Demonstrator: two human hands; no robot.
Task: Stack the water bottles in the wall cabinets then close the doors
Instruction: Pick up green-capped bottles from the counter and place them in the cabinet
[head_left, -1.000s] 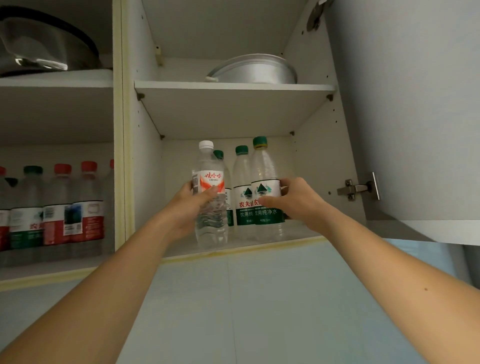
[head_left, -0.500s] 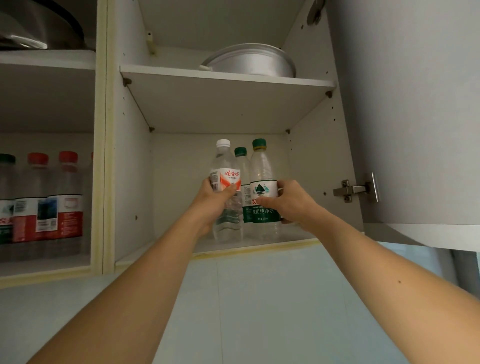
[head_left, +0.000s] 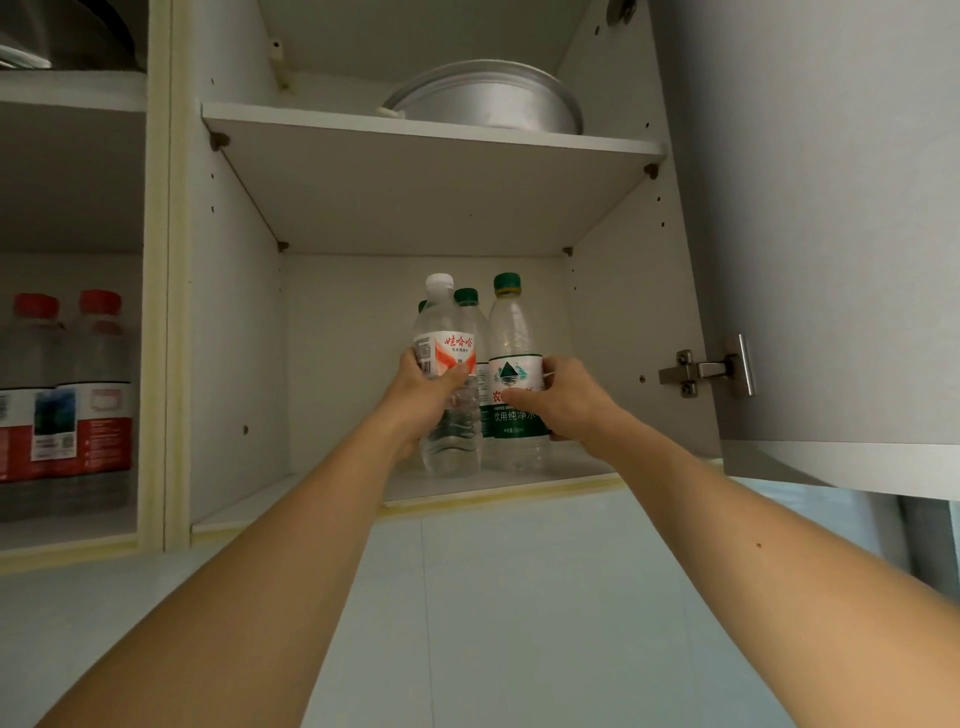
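**Two bottles held on the cabinet's bottom shelf**

Both arms reach up from the lower corners of the frame into the open wall cabinet (head_left: 234, 312) at centre. The left hand (head_left: 423, 387) grips a white-capped bottle (head_left: 449, 410) with a red and white label, fingers curled round its left side and the thumb pressed across the front just under the label. The right hand (head_left: 563, 397) grips a green-capped bottle (head_left: 514, 338) with a green and white label, thumb across the label's front and fingers wrapped round its right side. Both bottles stand upright near the front of the bottom shelf (head_left: 587, 470), side by side at centre frame; whether their bases rest on the shelf cannot be told. Behind and between them shows a second green bottle (head_left: 466, 299), and the cap of another peeps out at its left.

On the upper shelf (head_left: 431, 182) sits a metal pan (head_left: 488, 104). The cabinet door (head_left: 810, 234) stands open at the right of the frame, its hinge (head_left: 709, 369) showing at mid-height. In the neighbouring compartment, at the left edge, stand red-capped bottles (head_left: 98, 400) with red labels.
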